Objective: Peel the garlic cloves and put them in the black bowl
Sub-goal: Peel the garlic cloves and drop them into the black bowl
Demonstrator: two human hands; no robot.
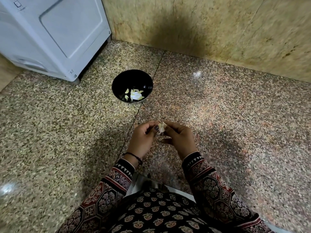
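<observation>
Both hands, left hand (143,137) and right hand (178,137), pinching one garlic clove (161,127) at centre frame, black bowl (122,81) holding peeled cloves (134,95) above them

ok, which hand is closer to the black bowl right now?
Left. The left hand is on the person's side of the black bowl, slightly to its right; the right hand sits further right. Both pinch the garlic clove between them.

A person's left hand (143,137) and right hand (179,137) pinch a garlic clove (161,127), papery skin partly loose, above a speckled granite floor (67,125). Beyond them, a black bowl (130,79) holding peeled cloves (134,95) sits near a white appliance (50,34) and a yellowish stone wall (227,31).
</observation>
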